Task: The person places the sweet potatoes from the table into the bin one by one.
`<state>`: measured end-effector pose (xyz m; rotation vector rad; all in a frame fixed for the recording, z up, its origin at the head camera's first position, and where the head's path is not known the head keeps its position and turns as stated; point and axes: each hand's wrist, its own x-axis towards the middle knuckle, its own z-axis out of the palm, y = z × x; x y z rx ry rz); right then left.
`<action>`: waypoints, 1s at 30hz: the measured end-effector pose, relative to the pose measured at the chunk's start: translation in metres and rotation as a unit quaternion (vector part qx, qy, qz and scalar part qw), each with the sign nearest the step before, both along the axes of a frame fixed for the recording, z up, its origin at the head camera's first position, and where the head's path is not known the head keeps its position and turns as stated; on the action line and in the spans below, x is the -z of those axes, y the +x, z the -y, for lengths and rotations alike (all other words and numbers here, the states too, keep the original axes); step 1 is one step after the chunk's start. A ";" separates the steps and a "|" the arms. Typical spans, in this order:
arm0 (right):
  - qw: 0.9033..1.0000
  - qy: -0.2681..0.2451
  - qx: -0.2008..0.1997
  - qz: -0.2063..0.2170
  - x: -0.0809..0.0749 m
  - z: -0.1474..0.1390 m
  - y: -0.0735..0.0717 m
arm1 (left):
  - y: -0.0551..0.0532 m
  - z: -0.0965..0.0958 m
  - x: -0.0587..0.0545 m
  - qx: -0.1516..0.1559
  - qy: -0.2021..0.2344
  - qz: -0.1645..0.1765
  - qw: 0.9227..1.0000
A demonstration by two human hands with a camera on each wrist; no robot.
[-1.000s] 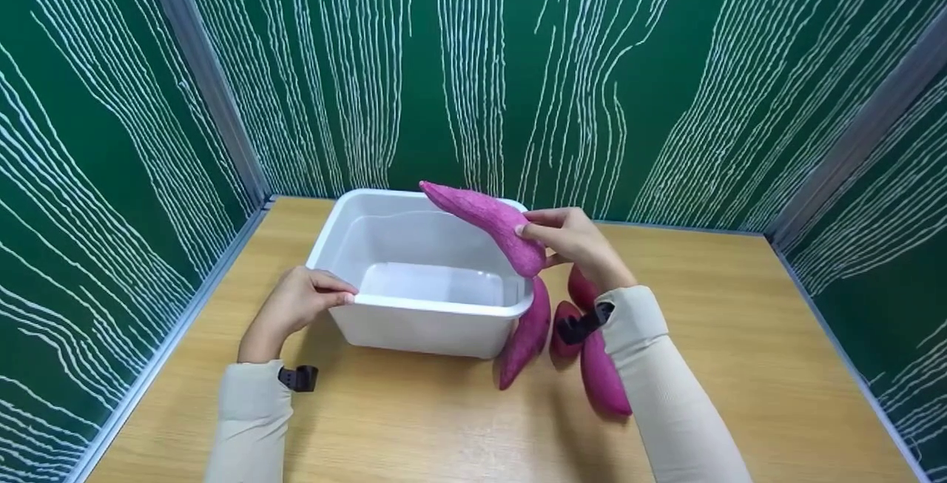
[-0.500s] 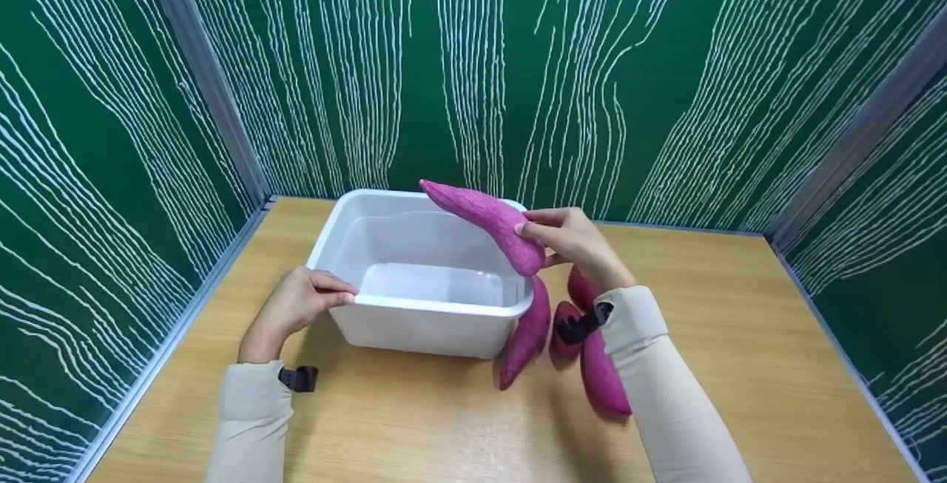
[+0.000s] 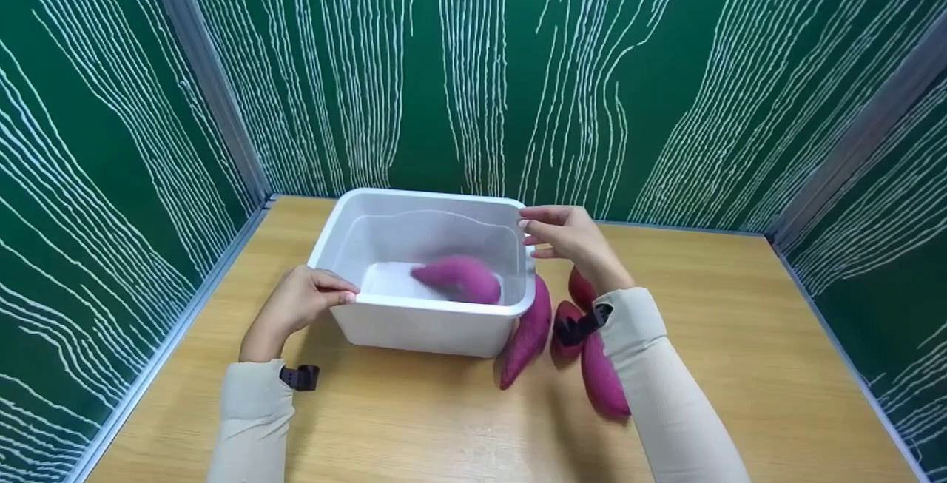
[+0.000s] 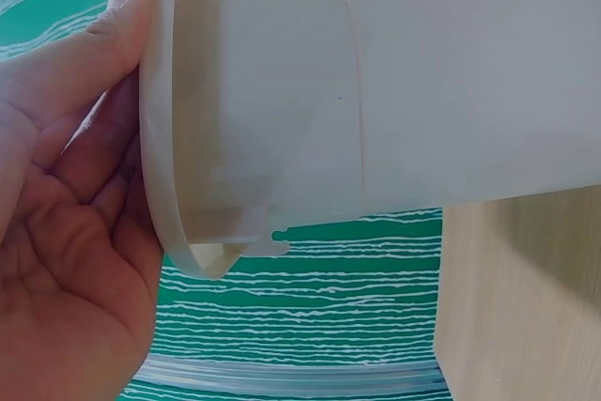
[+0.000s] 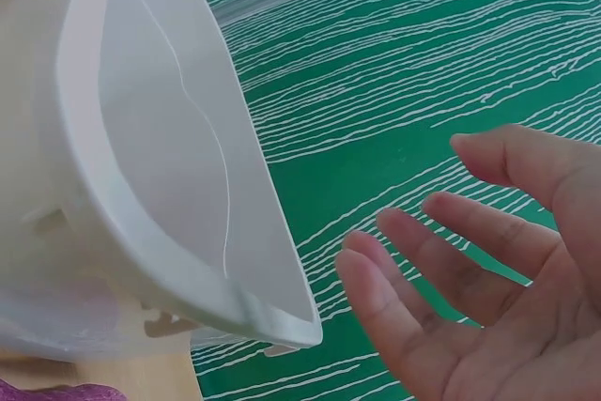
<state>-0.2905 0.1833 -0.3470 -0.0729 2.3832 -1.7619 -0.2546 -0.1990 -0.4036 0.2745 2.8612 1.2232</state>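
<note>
A white plastic bin [image 3: 414,329] stands on the table. My left hand [image 3: 296,304] pinches its near left rim between thumb and fingers; the left wrist view shows the thumb [image 4: 127,16] against the rim's outer edge. Inside the bin, a purple-pink sweet potato [image 3: 460,278], blurred by motion, is near the floor on the right side. Beside the right rim, my right hand [image 3: 575,245] hovers with fingers spread and holds nothing. In the right wrist view the fingers [image 5: 451,265] are loosely bent, apart from the bin wall [image 5: 169,138].
Against the bin's right side lies another sweet potato [image 3: 529,335]. More sweet potatoes [image 3: 603,379] lie under the right forearm, partly hidden by it. Green panels [image 3: 473,61] with white wavy lines enclose the wooden table [image 3: 414,424] at the back and sides.
My right hand has let go of the sweet potato, which has dropped from above the right rim into the bin. The fingers have spread; the left hand keeps its place on the rim.
</note>
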 end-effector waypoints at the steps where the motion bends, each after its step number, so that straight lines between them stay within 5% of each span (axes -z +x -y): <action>1: 1.000 0.002 -0.002 0.000 0.000 0.000 0.000 | 0.000 0.000 0.000 0.001 0.000 -0.001 1.000; 17: 0.999 0.028 -0.016 0.000 0.003 0.000 0.001 | -0.001 0.000 0.000 -0.008 -0.001 0.027 1.000; 26: 1.000 0.022 -0.021 -0.004 0.003 -0.001 0.002 | 0.000 0.000 0.000 0.005 -0.010 -0.012 1.000; 30: 1.000 0.022 -0.020 -0.005 0.002 -0.001 0.003 | 0.001 -0.001 -0.002 0.000 -0.011 -0.004 1.000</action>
